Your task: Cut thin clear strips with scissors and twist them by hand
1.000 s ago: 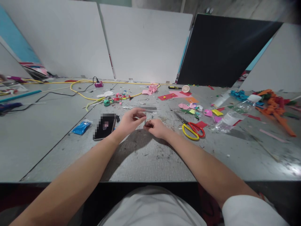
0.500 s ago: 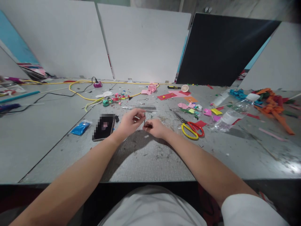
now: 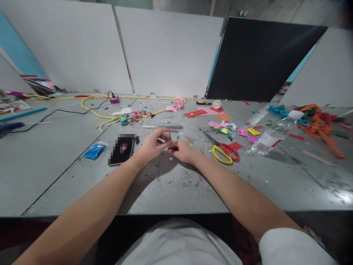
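Note:
Close together over the middle of the table are my left hand (image 3: 156,141) and my right hand (image 3: 183,151). The left thumb and fingers form a pinch, and the right fingers are curled in against the thumb. A short thin greyish sliver (image 3: 170,135) shows upright at the fingertips; its kind is too small to make out. Just beyond the hands lies a bunch of thin silvery wires (image 3: 176,127), partly hidden by my left fingers. To the right rest scissors (image 3: 224,151) with one yellow and one red handle, blades pointing away to the left.
Left of my hands lie a phone (image 3: 122,149) and a blue packet (image 3: 95,150). On the right a clear plastic bottle (image 3: 271,136) leans. Coloured paper scraps (image 3: 197,113), a yellow cable (image 3: 91,106) and an orange fabric-like heap (image 3: 316,117) lie farther back.
My left fingertips have come down slightly towards my right hand, so the gap between them is smaller. Less of the thin sliver shows between the hands.

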A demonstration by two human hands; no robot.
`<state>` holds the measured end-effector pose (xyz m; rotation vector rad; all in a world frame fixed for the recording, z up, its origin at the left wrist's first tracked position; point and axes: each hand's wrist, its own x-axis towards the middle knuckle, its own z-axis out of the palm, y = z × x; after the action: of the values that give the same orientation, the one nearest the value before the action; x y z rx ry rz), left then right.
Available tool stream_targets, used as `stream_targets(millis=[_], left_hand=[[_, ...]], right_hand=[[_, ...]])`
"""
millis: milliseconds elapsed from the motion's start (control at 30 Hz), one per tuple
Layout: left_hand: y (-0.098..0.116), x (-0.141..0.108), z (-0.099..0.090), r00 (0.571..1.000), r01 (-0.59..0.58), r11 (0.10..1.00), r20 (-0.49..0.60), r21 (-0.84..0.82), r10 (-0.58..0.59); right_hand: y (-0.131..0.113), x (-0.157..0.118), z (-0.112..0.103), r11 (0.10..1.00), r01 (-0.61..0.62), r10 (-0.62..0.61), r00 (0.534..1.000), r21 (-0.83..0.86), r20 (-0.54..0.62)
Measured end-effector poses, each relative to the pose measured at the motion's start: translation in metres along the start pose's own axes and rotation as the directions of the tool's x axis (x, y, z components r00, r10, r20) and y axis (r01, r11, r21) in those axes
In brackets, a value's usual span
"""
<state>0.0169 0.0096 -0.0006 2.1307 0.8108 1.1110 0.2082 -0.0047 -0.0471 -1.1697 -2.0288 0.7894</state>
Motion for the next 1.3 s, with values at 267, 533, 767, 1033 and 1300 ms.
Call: stream_targets(millis=[267, 533, 767, 1033, 1300], left_hand=[[-0.002, 0.001, -0.001, 1.0, -0.009, 1.0, -0.006, 0.013, 0.01], [-0.005, 0.001, 0.0, 1.0, -0.008, 1.0, 0.003, 0.004, 0.008], [-0.006, 0.003, 0.001, 0.992, 0.12, 0.99, -0.033, -0.079, -0.123], [-0.011, 0.008, -0.003, 0.978, 0.209, 0.976, 0.008, -0.057, -0.209], [-0.016, 0.009, -0.002, 0.973, 0.228, 0.967, 0.006, -0.111, -0.229]], right_hand=[[-0.003, 0.0, -0.001, 0.999, 0.024, -0.025, 1.0, -0.041, -0.003], [-0.006, -0.002, -0.002, 0.999, 0.02, -0.015, 0.994, 0.047, -0.11], [-0.005, -0.003, -0.003, 0.995, 0.064, -0.052, 0.988, 0.082, -0.145], [-0.003, -0.002, -0.003, 0.993, 0.054, -0.039, 0.988, 0.101, -0.149], [-0.004, -0.002, -0.004, 0.989, 0.007, 0.013, 0.991, 0.149, -0.133]])
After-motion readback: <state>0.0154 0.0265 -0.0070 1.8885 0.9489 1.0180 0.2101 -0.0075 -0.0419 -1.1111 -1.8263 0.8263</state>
